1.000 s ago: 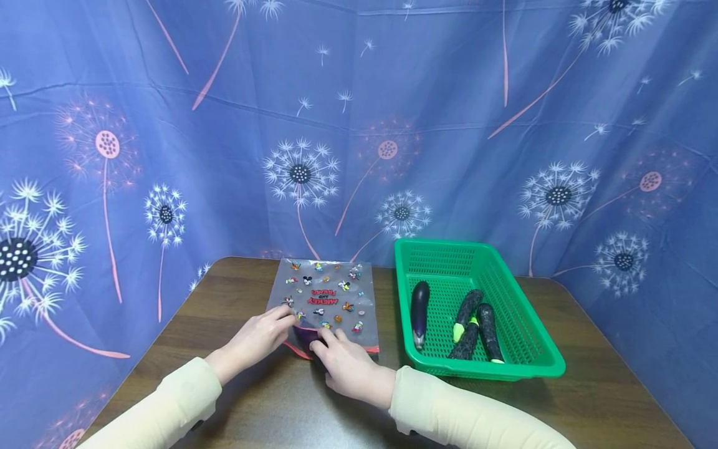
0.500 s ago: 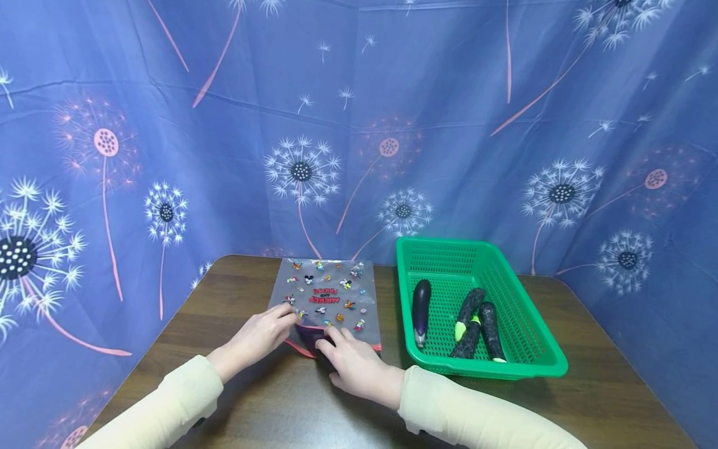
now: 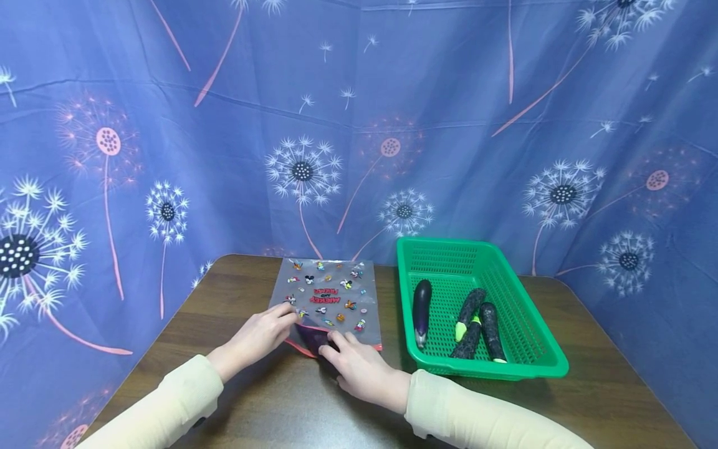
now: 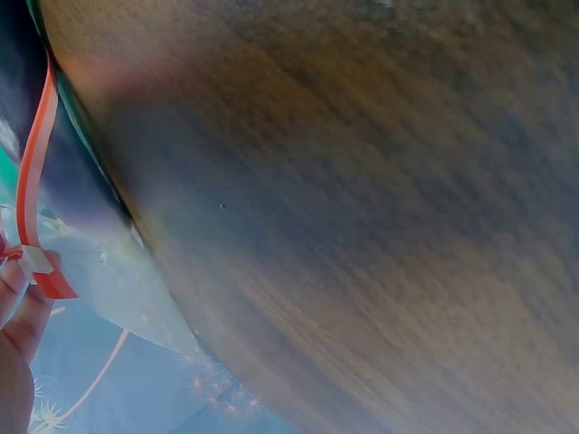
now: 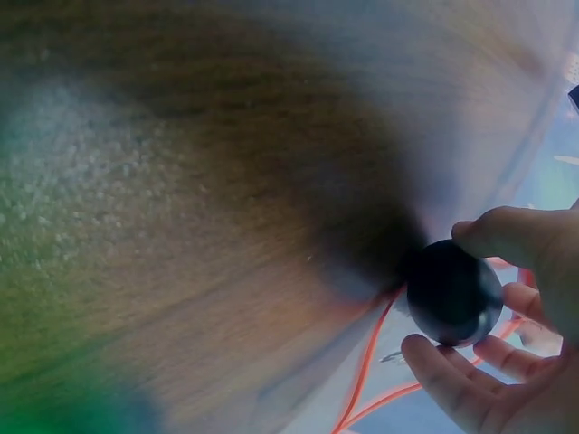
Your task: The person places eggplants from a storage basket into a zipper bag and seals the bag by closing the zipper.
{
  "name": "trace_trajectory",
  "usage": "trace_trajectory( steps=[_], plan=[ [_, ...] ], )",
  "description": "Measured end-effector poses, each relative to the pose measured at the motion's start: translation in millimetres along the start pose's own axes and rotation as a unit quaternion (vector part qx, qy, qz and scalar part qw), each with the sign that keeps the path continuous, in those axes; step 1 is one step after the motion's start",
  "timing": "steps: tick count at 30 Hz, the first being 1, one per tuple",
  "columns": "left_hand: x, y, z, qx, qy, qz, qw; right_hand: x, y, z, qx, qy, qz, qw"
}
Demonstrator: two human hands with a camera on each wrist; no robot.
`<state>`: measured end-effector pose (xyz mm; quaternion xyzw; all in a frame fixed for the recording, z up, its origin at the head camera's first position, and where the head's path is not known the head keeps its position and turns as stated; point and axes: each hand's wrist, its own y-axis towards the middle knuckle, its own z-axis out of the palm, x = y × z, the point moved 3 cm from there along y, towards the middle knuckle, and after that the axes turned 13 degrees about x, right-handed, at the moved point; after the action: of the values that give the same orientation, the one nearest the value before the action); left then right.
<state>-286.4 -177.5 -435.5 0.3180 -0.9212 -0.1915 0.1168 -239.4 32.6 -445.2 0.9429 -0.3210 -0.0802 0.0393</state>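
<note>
A clear zip bag (image 3: 322, 293) with cartoon prints and a red zip edge lies on the table, its mouth facing me. My left hand (image 3: 263, 333) pinches the left side of the mouth; in the left wrist view its fingers are at the red zip strip (image 4: 36, 163) by the white slider (image 4: 36, 260). A dark purple eggplant (image 5: 452, 294) lies at the open mouth, partly inside the bag. My right hand (image 3: 364, 371) holds its near end, thumb and fingers curled round it in the right wrist view. The eggplant's far part is hidden behind the bag's printed film.
A green perforated basket (image 3: 401, 293) stands to the right of the bag. Inside lie another eggplant (image 3: 422, 312) and three dark, bumpy vegetables (image 3: 490, 330) with pale green ends. The wooden table (image 3: 291, 405) ends at a blue dandelion-print curtain (image 3: 359, 125) behind.
My right hand has shifted slightly right and towards me along the eggplant's near end. My left hand stays at the bag's mouth. The basket's contents are unchanged.
</note>
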Motion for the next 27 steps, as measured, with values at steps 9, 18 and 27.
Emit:
trace_trajectory(
  steps=[9, 18, 27],
  plan=[
    [-1.2, 0.2, -1.3, 0.002, -0.011, -0.003, 0.9999, 1.9, -2.1, 3.1, -0.013, -0.014, -0.009, 0.9998],
    [-1.0, 3.4, -1.9, 0.003, -0.002, 0.002, 1.0, 1.1, -3.4, -2.3, -0.02, -0.022, -0.009, 0.9995],
    [-2.9, 5.5, -2.6, 0.003, -0.004, 0.004, 1.0, 0.8, -1.4, -6.5, -0.031, -0.028, -0.015, 0.999]
  ],
)
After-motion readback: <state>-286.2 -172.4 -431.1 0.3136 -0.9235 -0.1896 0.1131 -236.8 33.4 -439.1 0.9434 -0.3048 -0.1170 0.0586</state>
